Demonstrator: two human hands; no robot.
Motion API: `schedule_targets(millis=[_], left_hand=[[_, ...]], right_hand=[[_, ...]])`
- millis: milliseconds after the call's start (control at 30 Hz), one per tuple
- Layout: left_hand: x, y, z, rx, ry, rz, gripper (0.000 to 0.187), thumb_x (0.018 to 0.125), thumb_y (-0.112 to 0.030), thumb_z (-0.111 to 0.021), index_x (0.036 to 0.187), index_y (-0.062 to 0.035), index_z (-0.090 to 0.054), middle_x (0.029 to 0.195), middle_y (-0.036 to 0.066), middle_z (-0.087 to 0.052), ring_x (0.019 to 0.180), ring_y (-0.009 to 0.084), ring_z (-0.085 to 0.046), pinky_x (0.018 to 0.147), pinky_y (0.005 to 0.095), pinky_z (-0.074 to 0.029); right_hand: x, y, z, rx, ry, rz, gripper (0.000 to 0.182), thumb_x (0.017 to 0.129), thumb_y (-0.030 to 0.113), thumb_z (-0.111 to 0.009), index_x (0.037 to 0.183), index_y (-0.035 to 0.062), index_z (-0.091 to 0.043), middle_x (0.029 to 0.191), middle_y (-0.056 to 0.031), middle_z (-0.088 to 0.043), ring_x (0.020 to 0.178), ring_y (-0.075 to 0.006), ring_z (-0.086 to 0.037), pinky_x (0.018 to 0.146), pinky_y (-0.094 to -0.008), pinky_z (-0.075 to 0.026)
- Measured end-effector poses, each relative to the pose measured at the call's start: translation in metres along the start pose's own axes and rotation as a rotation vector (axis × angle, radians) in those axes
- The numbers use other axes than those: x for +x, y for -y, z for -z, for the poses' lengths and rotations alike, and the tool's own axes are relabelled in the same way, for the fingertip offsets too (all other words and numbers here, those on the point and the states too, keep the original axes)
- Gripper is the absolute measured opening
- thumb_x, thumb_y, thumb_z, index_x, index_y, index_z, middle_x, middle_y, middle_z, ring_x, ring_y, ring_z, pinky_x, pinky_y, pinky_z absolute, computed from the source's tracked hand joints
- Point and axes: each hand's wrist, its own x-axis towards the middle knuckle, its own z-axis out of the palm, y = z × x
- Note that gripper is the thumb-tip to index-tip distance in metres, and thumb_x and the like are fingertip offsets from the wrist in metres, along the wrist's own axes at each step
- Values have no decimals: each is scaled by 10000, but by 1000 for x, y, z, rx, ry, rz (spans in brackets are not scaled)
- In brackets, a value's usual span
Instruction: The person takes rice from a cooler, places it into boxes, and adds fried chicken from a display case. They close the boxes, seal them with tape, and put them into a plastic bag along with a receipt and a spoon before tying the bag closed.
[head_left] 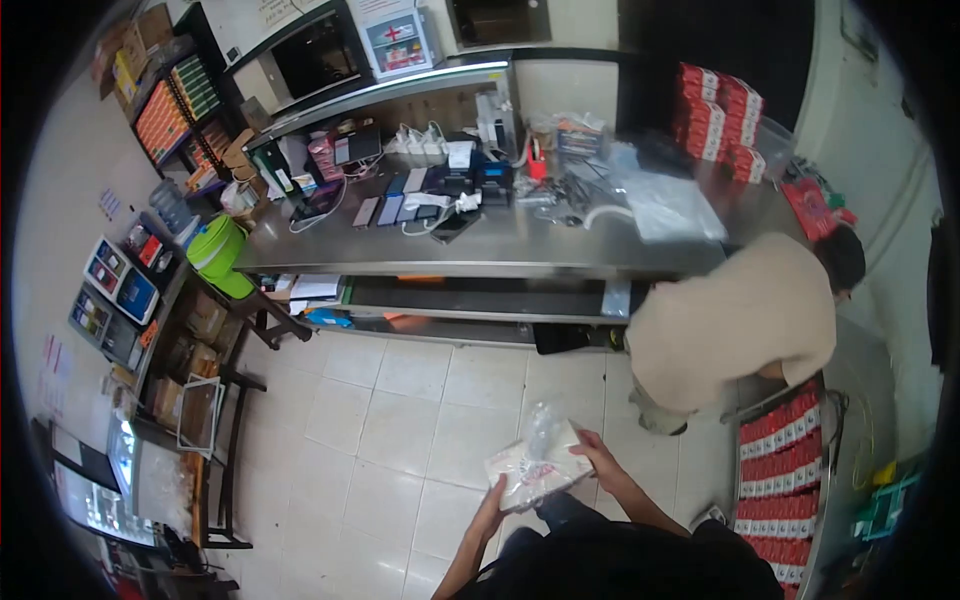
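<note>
Between my two hands is a white package wrapped in clear plastic (pixel 540 468), with faint red print on its top and loose plastic bunched at its far end. My left hand (pixel 489 508) grips its near left corner. On the right side, my right hand (pixel 598 462) is closed around the edge. The package is held up in front of my body, above the tiled floor. Its underside and the fingertips beneath it are hidden.
A long metal counter (pixel 480 238) ahead carries phones, chargers, plastic bags (pixel 670 205) and stacked red boxes (pixel 715 115). A person in a beige shirt (pixel 735 325) bends over at the right, near rows of red boxes (pixel 780 490). A green bucket (pixel 218 255) stands left.
</note>
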Motion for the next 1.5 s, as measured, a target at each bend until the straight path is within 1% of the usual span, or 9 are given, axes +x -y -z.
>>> schedule_targets(millis=[433,733,867,933,1067,1167,1300,1367,1500], left_hand=[[299,-355,38,203,64,-346,629,871,-426,-481,1356,-95,-255,1316,73,-389,1199,201,-377,966,379,-316],[518,-474,2,680,79,-478,582,877,-274,-518,1335,-10,-277,1300,143,-408,1170,238,-422,970,309,-330],[523,-543,17,621,133,-519,483,855,-248,-541,1238,15,-408,1208,178,-488,1097,310,-478,943,345,-358],[545,-582,29,910,-38,-997,365,838,-203,-541,1120,26,-507,1115,214,-526,1047,350,-488,916,366,-373],[576,-662,40,1307,-140,-1070,373,842,-197,-515,1171,-23,-485,1208,149,-483,1156,300,-413,952,451,-320],[599,-680,50,1572,-184,-1074,410,840,-217,-505,1212,-50,-461,1296,101,-421,1225,279,-351,986,498,-260],[606,-688,63,1756,-119,-985,500,824,-236,-506,1284,-71,-395,1395,55,-302,1289,256,-268,1013,544,-194],[603,-686,65,1723,-117,-959,522,814,-221,-510,1299,-78,-379,1406,47,-284,1302,244,-251,1012,554,-191],[613,-682,76,1716,-136,-974,601,817,-176,-466,1368,-97,-237,1421,22,-261,1320,208,-223,985,576,-226]], right_hand=[[309,249,-107,116,-137,246,501,782,303,-599,1215,138,-410,1104,-21,-508,988,-160,-518,749,-325,-454],[492,299,-5,-24,-424,138,400,862,321,-525,1178,82,-467,1064,-72,-553,970,-190,-542,817,-364,-456],[505,442,-6,-426,-844,838,262,895,193,-487,1083,20,-547,999,-68,-598,937,-152,-546,831,-267,-414],[532,523,-58,-484,-653,884,247,876,190,-514,1033,9,-574,971,-66,-608,927,-155,-553,836,-269,-414],[698,565,-118,-722,-190,720,281,863,277,-536,978,36,-621,912,-72,-630,858,-152,-576,757,-262,-450],[782,562,-165,-1389,-514,580,377,775,375,-642,948,40,-637,856,-61,-636,801,-156,-581,720,-268,-459],[796,572,-208,-729,-207,505,363,743,347,-686,935,45,-619,812,-48,-620,756,-101,-548,683,-275,-455],[769,576,-219,-363,405,433,315,752,306,-686,907,51,-586,770,-44,-602,721,-95,-529,649,-278,-443],[701,583,-177,-1647,459,401,384,735,315,-640,1007,50,-585,975,-179,-582,947,-317,-548,779,-411,-434]])
